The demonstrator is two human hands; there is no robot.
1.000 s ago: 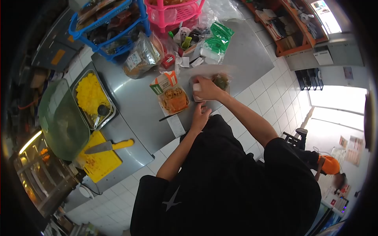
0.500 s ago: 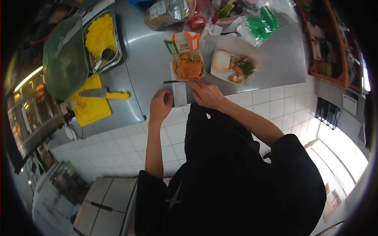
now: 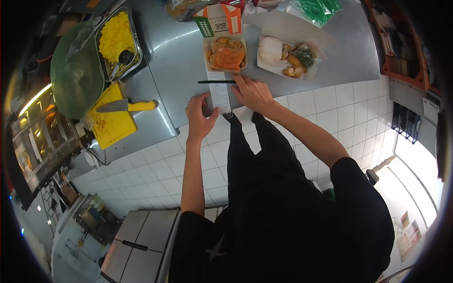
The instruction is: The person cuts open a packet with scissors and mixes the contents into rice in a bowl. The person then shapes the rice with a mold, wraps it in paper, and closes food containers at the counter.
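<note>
From my seat I see the receipt (image 3: 220, 98) on the steel counter (image 3: 167, 78) as my clock centre, an open food box (image 3: 220, 21) at its 12. The left hand (image 3: 199, 118) sits at 8 — thumb and fingers parted, released. The right hand (image 3: 255, 95) is at 3, fingertips by a thin black stick's (image 3: 211, 82) end — I can't tell if they pinch it. A second box (image 3: 268, 65) lies at 2.

My steel counter (image 3: 167, 70) bears a paper receipt (image 3: 220, 97), a printed-lid food box (image 3: 234, 21), a white food box (image 3: 268, 67), a metal tray (image 3: 137, 40) and a yellow cutting board (image 3: 115, 127).
</note>
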